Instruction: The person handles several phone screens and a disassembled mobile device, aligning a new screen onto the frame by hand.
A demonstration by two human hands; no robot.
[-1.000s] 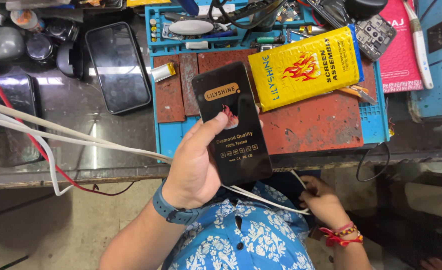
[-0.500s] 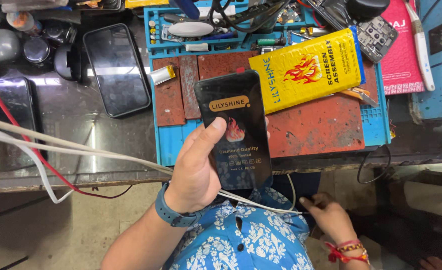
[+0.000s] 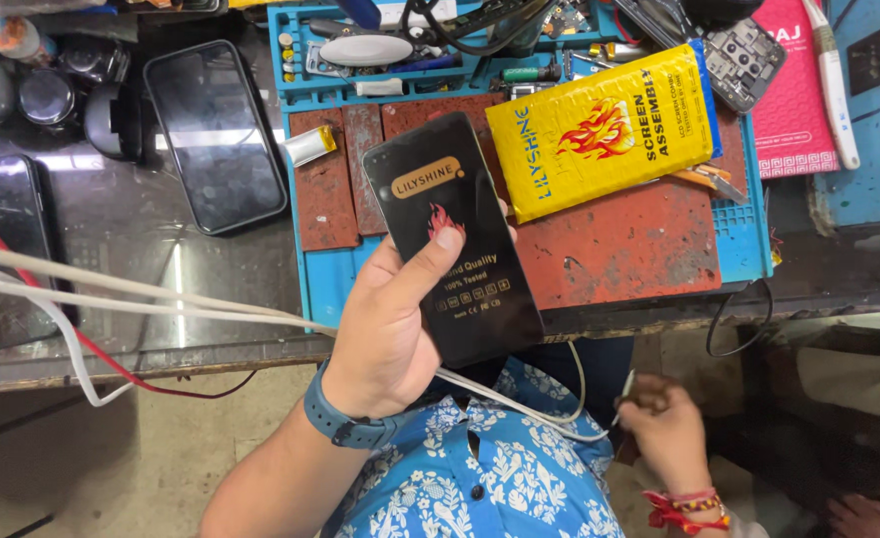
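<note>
One left hand (image 3: 385, 334) grips black pouch (image 3: 452, 239) over mat edge (image 3: 310, 299).

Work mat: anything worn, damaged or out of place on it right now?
Yes. The red pad on the blue work mat is badly worn, its surface scuffed and flaking in patches. A small silver cell lies loose on it. The black packet in the left hand looks intact.
</note>
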